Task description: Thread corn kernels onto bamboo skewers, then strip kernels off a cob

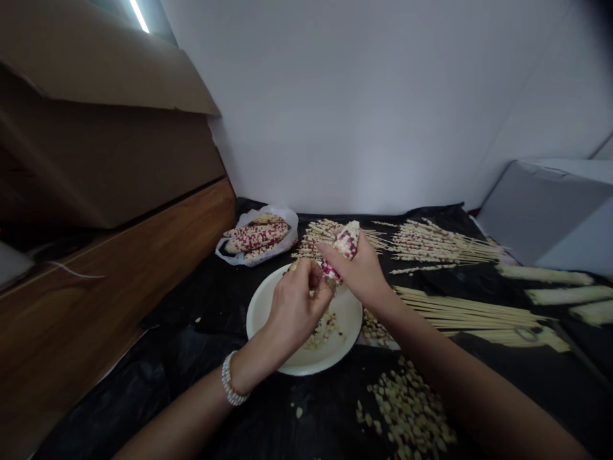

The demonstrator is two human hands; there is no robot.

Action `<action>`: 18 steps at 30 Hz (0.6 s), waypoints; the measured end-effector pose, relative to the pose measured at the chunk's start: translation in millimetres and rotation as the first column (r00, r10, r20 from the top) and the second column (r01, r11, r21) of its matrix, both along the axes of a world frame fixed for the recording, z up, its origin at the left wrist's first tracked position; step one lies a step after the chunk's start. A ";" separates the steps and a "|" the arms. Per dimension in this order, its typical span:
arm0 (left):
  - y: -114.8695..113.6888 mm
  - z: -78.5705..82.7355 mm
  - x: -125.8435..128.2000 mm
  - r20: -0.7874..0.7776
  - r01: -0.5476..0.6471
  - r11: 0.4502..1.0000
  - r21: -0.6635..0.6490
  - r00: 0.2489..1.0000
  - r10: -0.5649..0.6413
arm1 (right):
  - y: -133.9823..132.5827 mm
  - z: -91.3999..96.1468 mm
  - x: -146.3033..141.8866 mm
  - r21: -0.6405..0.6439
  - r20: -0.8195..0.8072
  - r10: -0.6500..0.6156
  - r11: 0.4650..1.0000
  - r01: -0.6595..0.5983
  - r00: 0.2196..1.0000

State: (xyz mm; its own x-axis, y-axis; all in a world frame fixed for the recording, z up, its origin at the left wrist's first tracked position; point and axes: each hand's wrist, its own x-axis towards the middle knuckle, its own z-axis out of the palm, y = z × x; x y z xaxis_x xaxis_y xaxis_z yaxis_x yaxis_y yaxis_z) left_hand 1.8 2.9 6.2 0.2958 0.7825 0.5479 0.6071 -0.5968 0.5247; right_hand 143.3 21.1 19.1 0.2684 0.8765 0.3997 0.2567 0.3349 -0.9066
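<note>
A corn cob (pixel 347 243) with white and dark red kernels is tilted over a white bowl (pixel 258 313). My right hand (pixel 364 271) is wrapped round it, thumb along its side. My left hand (pixel 299 297), with a beaded bracelet at the wrist, is curled closed at the cob's lower end. Whatever its fingertips pinch is hidden from me. Loose kernels (pixel 325 329) lie in the bowl under my hands.
Whole cobs fill a plastic bag (pixel 290 239) at the back left. Kernel-threaded skewers (pixel 421 243) and bare sticks (pixel 464 306) lie right, near pale stripped cobs (pixel 569 294). A kernel pile (pixel 409 409) sits in front. A cardboard box (pixel 110 147) stands left, a white box (pixel 550 211) right.
</note>
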 end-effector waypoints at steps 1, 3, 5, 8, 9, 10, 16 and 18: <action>-0.7 0.9 -0.3 -0.016 -0.012 1.000 0.029 1.000 0.012 | 1.4 -0.5 0.8 -0.021 -0.037 0.001 1.000 -0.002 0.999; -3.5 3.8 -1.0 -0.038 -0.003 0.996 0.086 0.999 0.007 | 4.1 -1.1 2.8 -0.044 -0.087 0.012 0.999 -0.016 0.996; -8.9 8.3 -1.5 -0.059 0.081 0.988 0.130 0.996 -0.074 | 6.3 -1.3 5.5 -0.049 -0.118 0.019 0.998 -0.025 0.993; -19.3 16.6 -1.2 -0.095 0.255 0.951 0.176 0.966 -0.241 | 8.2 -0.8 9.4 -0.043 -0.154 0.039 0.998 -0.046 0.987; -21.8 19.2 -0.7 -0.091 0.293 0.940 0.176 0.955 -0.281 | 8.4 -0.5 10.4 -0.039 -0.162 0.050 0.998 -0.057 0.986; -23.3 21.3 -0.1 -0.067 0.317 0.934 0.165 0.948 -0.310 | 8.5 -0.1 11.1 -0.035 -0.168 0.061 0.997 -0.068 0.984; -4.4 22.2 -0.1 0.416 0.208 0.972 -0.112 0.898 -0.144 | 8.5 2.0 10.8 0.000 -0.165 0.068 0.998 -0.069 0.984; 5.1 18.6 -2.2 0.572 0.264 0.920 -0.291 0.818 -0.054 | 8.2 2.3 10.0 0.011 -0.151 0.050 0.999 -0.049 0.987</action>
